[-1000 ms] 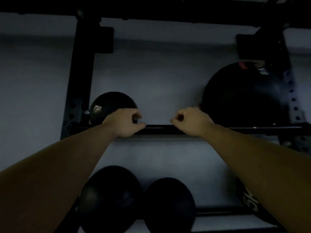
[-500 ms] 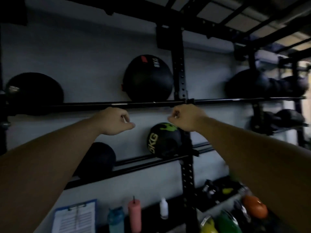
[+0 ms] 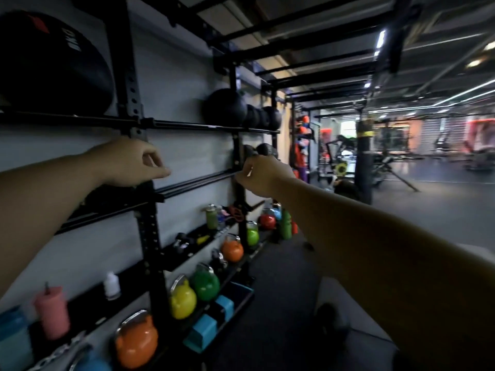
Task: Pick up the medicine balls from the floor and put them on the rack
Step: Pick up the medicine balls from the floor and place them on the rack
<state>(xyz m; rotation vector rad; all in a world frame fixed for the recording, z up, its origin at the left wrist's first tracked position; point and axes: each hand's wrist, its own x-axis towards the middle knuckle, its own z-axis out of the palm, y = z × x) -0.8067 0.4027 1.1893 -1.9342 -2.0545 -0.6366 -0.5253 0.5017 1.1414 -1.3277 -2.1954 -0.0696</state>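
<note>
A black wall rack [image 3: 187, 126] of uprights and horizontal bars runs along the grey wall on the left. A large black medicine ball [image 3: 51, 65] rests on the top bar at far left, and further along sits a row of smaller black balls [image 3: 227, 108]. Both my arms are stretched out in front of the rack. My left hand [image 3: 128, 162] is loosely curled, holding nothing. My right hand [image 3: 261, 175] is curled too, fingers pinched together, with no ball in it. No ball on the floor is visible.
Coloured kettlebells [image 3: 182, 298] line the rack's low shelf, with blue blocks [image 3: 203, 333] below. Bottles, including a pink one [image 3: 52, 311], stand on a ledge. Dark gym floor [image 3: 281, 303] stretches right, with a black post [image 3: 363, 156] and machines in the distance.
The view has swung to the right along the rack, from the ball shelves to the kettlebells and open gym. Both hands stay curled and empty in front of me.
</note>
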